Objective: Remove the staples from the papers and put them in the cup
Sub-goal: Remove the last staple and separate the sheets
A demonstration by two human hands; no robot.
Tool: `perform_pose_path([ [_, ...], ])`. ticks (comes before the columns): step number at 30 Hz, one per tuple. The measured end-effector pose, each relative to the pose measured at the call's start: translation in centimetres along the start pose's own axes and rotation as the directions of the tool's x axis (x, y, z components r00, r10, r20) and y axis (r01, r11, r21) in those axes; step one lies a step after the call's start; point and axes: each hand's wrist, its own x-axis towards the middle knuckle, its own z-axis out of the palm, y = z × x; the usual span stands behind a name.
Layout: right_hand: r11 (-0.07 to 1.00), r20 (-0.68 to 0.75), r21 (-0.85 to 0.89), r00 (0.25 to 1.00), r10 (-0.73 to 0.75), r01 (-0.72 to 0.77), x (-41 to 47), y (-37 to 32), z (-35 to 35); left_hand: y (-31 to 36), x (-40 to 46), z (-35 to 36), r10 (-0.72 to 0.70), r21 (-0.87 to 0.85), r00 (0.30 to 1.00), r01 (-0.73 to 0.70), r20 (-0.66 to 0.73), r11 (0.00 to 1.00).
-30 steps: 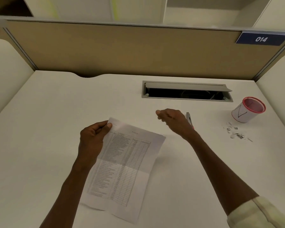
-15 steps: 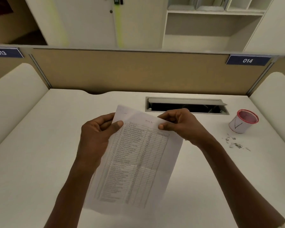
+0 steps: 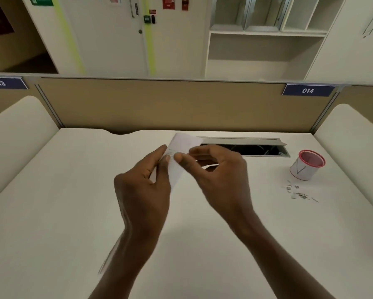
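Both hands hold the printed paper (image 3: 182,145) up over the middle of the white desk (image 3: 51,201). It is turned nearly edge-on, so most of the sheet is hidden behind the hands. My left hand (image 3: 144,188) pinches its left side and my right hand (image 3: 220,175) pinches it near the top with thumb and fingers. A white cup with a red rim (image 3: 307,165) stands at the right of the desk. A small pile of pulled staples and paper bits (image 3: 297,192) lies just in front of the cup.
An open grey cable hatch (image 3: 256,147) sits in the desk behind my right hand. A tan partition (image 3: 159,104) closes the back, with padded side panels left and right. Shelves and a door stand beyond the partition.
My right hand came from the desk to the paper's top edge. Both hands lifted the sheet and turned it edge-on. The view tilted upward.
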Motion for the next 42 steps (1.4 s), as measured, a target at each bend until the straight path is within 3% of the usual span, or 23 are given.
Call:
perform_pose_path([
  [2,0.986,0.074,0.153,0.996,0.050,-0.061,-0.5,-1.2,0.6,0.7,-0.5,0.5,0.103,0.071,0.994,-0.102,-0.019,0.992],
  [5,0.920,0.067,0.367,0.990,0.121,-0.137,-0.5,-1.8,1.0,2.0,-1.2,0.8,0.136,0.079,0.991,-0.135,-0.013,0.988],
  [11,0.860,0.069,0.446,0.968,0.243,-0.248,0.5,-1.1,-0.1,2.1,-2.1,1.2,0.137,-0.035,0.989,-0.135,0.053,0.990],
  [14,0.807,0.138,0.513,0.956,0.258,-0.292,1.6,-0.7,-1.2,0.7,-1.1,0.8,0.005,-0.195,0.999,0.002,0.038,0.981],
  [16,0.804,0.168,0.509,0.952,0.256,-0.306,2.1,-0.4,-2.0,-1.0,0.2,0.7,-0.175,-0.232,0.984,0.174,0.015,0.957],
  [19,0.768,0.230,0.544,0.940,0.251,-0.338,2.6,-0.1,-2.8,-4.2,2.2,0.8,-0.498,-0.267,0.837,0.545,0.227,0.795],
  [21,0.734,0.263,0.578,0.933,0.246,-0.356,2.8,0.2,-3.1,-6.1,3.0,0.9,-0.549,-0.358,0.735,0.676,0.398,0.645],
  [23,0.713,0.286,0.597,0.928,0.239,-0.368,3.0,0.4,-3.2,-6.9,2.9,0.7,-0.522,-0.420,0.705,0.707,0.480,0.568],
  [29,0.705,0.282,0.590,0.918,0.278,-0.394,3.5,1.4,-3.3,-7.9,1.5,0.0,-0.571,-0.387,0.698,0.716,0.433,0.582],
  [35,0.667,0.309,0.602,0.898,0.312,-0.439,3.5,2.0,-3.0,-8.1,1.3,-1.0,-0.573,-0.364,0.749,0.663,0.334,0.655],
  [42,0.662,0.323,0.597,0.892,0.318,-0.452,3.4,2.3,-2.3,-8.5,1.1,-1.6,-0.598,-0.352,0.750,0.661,0.283,0.662],
])
